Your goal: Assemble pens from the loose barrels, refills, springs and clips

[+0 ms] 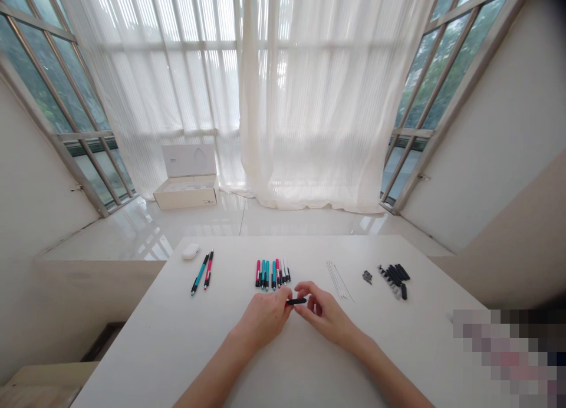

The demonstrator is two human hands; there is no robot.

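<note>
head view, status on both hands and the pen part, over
Left hand gripping black pen part. Right hand open at its end, touch unclear. Row of pen barrels just beyond, no obstruction seen between hands.

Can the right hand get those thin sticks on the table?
Probably yes: the thin sticks lie just beyond the right hand, and nothing seems to stand between them. Its fingers are around the end of the black piece that the left hand holds.

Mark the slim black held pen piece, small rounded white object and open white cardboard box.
Slim black pen piece (297, 302): head view, exposed middle.
Small rounded white object (191, 252): head view, top.
Open white cardboard box (186, 200): head view, front wall.
</note>
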